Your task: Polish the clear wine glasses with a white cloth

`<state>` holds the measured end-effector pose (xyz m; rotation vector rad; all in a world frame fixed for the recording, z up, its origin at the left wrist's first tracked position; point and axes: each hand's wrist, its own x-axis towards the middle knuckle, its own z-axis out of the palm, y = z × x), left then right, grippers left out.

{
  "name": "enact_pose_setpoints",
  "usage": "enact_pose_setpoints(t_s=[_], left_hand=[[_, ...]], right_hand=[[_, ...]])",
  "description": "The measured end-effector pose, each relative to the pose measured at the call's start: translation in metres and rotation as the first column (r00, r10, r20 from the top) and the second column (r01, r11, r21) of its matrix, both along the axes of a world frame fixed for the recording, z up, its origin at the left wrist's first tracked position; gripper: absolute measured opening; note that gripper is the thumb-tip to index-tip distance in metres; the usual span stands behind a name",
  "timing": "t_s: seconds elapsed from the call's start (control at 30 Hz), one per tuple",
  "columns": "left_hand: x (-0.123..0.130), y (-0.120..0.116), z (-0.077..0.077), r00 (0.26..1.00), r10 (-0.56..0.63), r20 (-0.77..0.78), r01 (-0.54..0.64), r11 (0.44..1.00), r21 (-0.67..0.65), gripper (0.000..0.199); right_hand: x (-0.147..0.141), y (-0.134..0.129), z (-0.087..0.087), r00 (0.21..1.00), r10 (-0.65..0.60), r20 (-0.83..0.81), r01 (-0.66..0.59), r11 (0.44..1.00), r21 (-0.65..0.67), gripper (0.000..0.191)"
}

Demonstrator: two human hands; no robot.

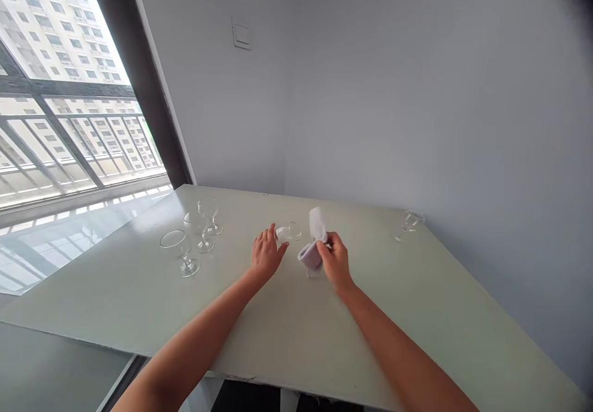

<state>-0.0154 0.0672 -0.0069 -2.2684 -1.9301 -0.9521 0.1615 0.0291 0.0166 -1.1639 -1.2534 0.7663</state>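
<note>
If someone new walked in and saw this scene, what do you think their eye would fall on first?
Probably the two bare hands at the middle of the pale green table: the right hand grips a folded pale lilac cloth, and the left hand sits beside a clear glass tipped on its side. Next come three stemmed glasses standing toward the table's left side, near the large window with apartment blocks beyond.

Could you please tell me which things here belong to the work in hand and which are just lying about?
In hand:
right hand gripping a lilac and white cloth
left hand beside a clear glass

Lying about:
three stemmed glasses at the table's left
another glass at the far corner
wall switch
</note>
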Motion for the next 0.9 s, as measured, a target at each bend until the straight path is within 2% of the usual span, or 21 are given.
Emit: enact_pose_setpoints(t_s=[0.1, 0.17, 0.27, 0.37, 0.47, 0.57, 0.63, 0.73, 0.83, 0.87, 0.9], left_hand=[[0.002, -0.007, -0.002, 0.997, -0.025, -0.072, 0.026, 1.000, 0.007, 0.059], [0.000, -0.010, -0.001, 0.993, -0.048, -0.106, 0.048, 0.999, -0.001, 0.057], [-0.002, -0.016, -0.001, 0.983, -0.102, -0.153, 0.101, 0.995, -0.011, 0.052], [0.000, -0.022, -0.001, 0.967, -0.177, -0.184, 0.176, 0.984, -0.021, 0.049], [0.004, -0.026, 0.004, 0.958, -0.234, -0.164, 0.230, 0.972, -0.044, 0.048], [0.004, -0.026, 0.014, 0.948, -0.292, -0.125, 0.290, 0.956, -0.035, 0.044], [0.002, -0.025, 0.022, 0.937, -0.331, -0.117, 0.328, 0.944, -0.043, 0.042], [-0.004, -0.024, 0.028, 0.919, -0.385, -0.082, 0.379, 0.922, -0.079, 0.041], [-0.012, -0.021, 0.028, 0.912, -0.406, 0.057, 0.410, 0.900, -0.145, 0.044], [-0.014, -0.020, 0.028, 0.897, -0.422, 0.135, 0.442, 0.872, -0.209, 0.044], [-0.016, -0.019, 0.028, 0.865, -0.446, 0.228, 0.498, 0.817, -0.292, 0.042]], right_hand=[[-0.017, -0.012, 0.000, 0.957, 0.207, 0.204, -0.213, 0.977, 0.007, 0.030], [-0.023, -0.014, -0.003, 0.929, 0.290, 0.230, -0.296, 0.955, -0.011, 0.031], [-0.022, -0.010, -0.010, 0.897, 0.424, 0.121, -0.403, 0.900, -0.165, 0.026], [-0.018, -0.005, -0.017, 0.846, 0.526, -0.087, -0.524, 0.788, -0.324, 0.027], [-0.013, -0.001, -0.019, 0.797, 0.505, -0.332, -0.602, 0.712, -0.361, 0.030], [-0.009, 0.002, -0.017, 0.719, 0.391, -0.575, -0.633, 0.710, -0.309, 0.026], [-0.007, 0.003, -0.016, 0.666, 0.351, -0.659, -0.649, 0.708, -0.279, 0.025], [-0.003, 0.004, -0.014, 0.681, 0.433, -0.591, -0.671, 0.693, -0.265, 0.027], [0.005, 0.000, -0.005, 0.738, 0.580, -0.344, -0.672, 0.681, -0.292, 0.028], [0.008, -0.001, -0.001, 0.736, 0.625, -0.262, -0.677, 0.669, -0.306, 0.027], [0.012, -0.002, 0.003, 0.719, 0.665, -0.201, -0.690, 0.648, -0.324, 0.027]])
